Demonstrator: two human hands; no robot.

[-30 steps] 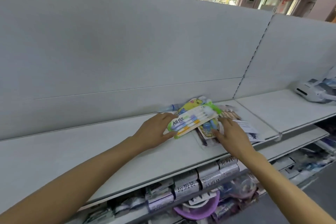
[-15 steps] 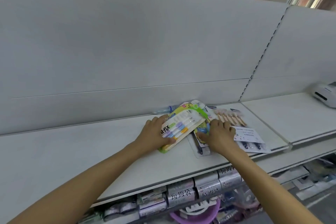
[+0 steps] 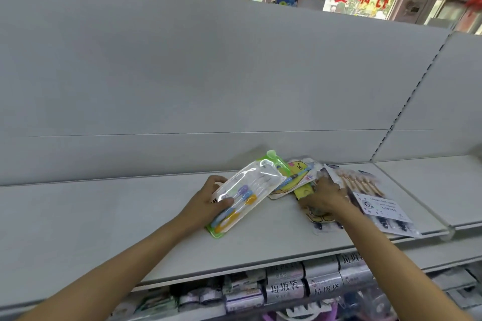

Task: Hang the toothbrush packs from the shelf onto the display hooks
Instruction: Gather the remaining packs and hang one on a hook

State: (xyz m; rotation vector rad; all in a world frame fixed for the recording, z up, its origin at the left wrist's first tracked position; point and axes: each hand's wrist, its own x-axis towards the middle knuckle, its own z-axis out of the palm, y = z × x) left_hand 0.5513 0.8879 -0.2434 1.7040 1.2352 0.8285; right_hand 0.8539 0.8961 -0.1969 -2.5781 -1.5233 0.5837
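My left hand [image 3: 208,202] grips a green-backed toothbrush pack [image 3: 250,190] with several coloured brushes under clear plastic, its lower end tilted toward me just above the white shelf [image 3: 130,216]. My right hand [image 3: 324,197] presses down on a pile of packs to the right. A yellow cartoon pack [image 3: 294,177] lies between the two hands. A white-card pack of dark-handled brushes [image 3: 375,206] lies right of my right hand. No display hooks are in view.
The grey back panel [image 3: 208,73] rises behind the shelf, with a slotted upright [image 3: 407,101] at the right. A lower shelf holds silver rolls with printed labels [image 3: 287,286]. A neighbouring shelf section [image 3: 430,187] continues to the right.
My left hand has pulled the green pack leftward and away from the pile, and its clear front now faces up. My right hand stays on the pile. The camera tilted up.
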